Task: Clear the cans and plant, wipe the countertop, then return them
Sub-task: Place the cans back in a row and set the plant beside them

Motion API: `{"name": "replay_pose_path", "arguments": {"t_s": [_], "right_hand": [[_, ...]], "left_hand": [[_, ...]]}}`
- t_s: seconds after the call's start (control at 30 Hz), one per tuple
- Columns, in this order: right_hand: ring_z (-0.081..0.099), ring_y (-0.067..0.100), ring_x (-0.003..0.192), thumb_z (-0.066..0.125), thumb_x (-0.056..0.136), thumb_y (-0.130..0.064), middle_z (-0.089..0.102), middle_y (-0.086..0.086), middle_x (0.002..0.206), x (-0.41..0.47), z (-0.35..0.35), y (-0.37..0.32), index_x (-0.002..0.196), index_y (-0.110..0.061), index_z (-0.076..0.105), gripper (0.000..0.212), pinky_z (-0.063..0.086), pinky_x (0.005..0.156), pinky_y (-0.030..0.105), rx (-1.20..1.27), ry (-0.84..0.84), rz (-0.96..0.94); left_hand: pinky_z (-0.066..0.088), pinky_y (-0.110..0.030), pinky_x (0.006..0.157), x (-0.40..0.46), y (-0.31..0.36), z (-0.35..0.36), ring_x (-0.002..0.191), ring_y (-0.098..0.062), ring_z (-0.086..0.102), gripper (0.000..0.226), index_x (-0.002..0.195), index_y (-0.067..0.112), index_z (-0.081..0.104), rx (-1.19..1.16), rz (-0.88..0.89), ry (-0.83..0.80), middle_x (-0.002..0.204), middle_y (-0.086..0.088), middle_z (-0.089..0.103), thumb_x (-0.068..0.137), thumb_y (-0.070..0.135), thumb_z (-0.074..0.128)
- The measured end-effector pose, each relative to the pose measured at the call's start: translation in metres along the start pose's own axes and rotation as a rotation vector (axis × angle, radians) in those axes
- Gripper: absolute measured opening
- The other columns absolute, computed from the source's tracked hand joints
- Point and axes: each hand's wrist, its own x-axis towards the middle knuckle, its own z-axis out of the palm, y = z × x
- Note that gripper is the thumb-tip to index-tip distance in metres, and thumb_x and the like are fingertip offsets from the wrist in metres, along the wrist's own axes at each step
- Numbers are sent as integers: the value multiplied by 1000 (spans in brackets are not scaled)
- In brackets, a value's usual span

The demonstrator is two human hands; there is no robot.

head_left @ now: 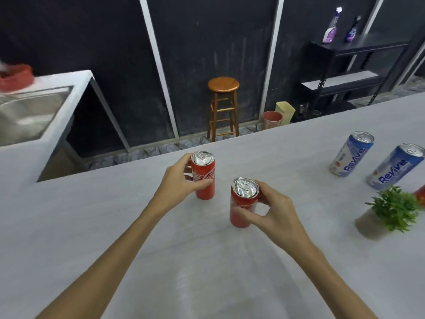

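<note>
Two red cans stand mid-frame on the white tabletop [207, 261] — the left hand [181, 180] has its fingers wrapped round the farther can [204, 178], the right hand [273, 210] pinches the nearer can [241, 208] near its rim. Best to lift both straight up, keeping them level. Two blue cans [349, 155] and the plant [393, 208] wait at right — untouched.

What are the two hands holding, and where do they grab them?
Each holds a red cola can by its side. The left hand grips the farther can; the right hand grips the nearer can.
</note>
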Motion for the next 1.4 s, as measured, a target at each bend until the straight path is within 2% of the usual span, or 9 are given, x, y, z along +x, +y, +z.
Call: {"name": "replay_pose_path", "arguments": {"t_s": [0.13,0.27,0.47,0.63,0.97,1.13,1.4], "right_hand": [[71,-1,107,90,79,-31,73,-28,115,-13,58,-35,125,-43,66,54,48,89,6,25,-41,-14],[71,1,106,89,79,-36,74,-26,113,-19,120,-67,126,-39,66,52,51,90,9,68,-98,-19],[72,5,108,90,80,-36,75,-19,114,-19,201,-103,130,-30,67,55,58,97,29,91,-170,-31],[71,5,109,90,81,-32,75,-18,115,-21,253,-127,130,-28,66,55,57,99,29,85,-218,-45],[69,3,108,89,82,-27,75,-15,115,-23,319,-154,130,-19,67,54,55,98,23,110,-232,-17],[69,3,110,88,83,-29,75,-16,115,-24,334,-159,131,-21,66,54,54,99,21,115,-240,-18],[68,3,111,86,85,-34,73,-18,115,-28,342,-158,130,-25,65,50,51,98,15,88,-276,-31]], "left_hand": [[51,-5,68,-64,-30,-72,104,14,61,63,123,50,54,21,-42,79,108,41,62,72,49,90],[51,-6,70,-120,-60,-140,101,10,63,56,111,61,55,60,-51,143,109,40,65,69,50,91],[53,-9,71,-189,-101,-218,95,1,69,57,114,39,64,58,-140,250,103,29,70,67,39,95],[57,-15,72,-230,-130,-261,93,-2,71,57,114,35,65,61,-201,323,101,25,72,66,35,96],[59,-22,77,-265,-165,-301,96,-6,71,58,119,34,65,59,-242,396,106,15,74,69,37,94],[58,-27,81,-274,-174,-304,96,-6,70,58,118,37,64,35,-242,399,106,17,74,68,44,92],[55,-22,85,-282,-170,-294,105,1,66,64,127,47,56,5,-225,387,117,30,67,70,56,84]]}}
